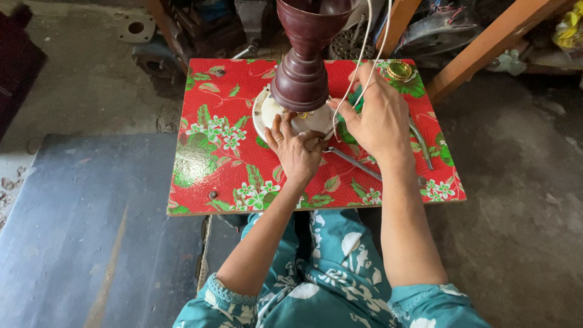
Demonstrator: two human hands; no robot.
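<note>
A dark brown turned lamp body stands on a round cream base plate on a small table with a red flowered cover. My left hand rests against the plate's near rim, fingers spread under the brown body. My right hand pinches thin white wires that run up past the lamp. A green object lies partly hidden beneath my right hand.
Metal pliers lie on the table near my wrists. A small gold ring-shaped part sits at the far right corner. Orange wooden legs and metal clutter stand behind the table. A grey sheet covers the floor at left.
</note>
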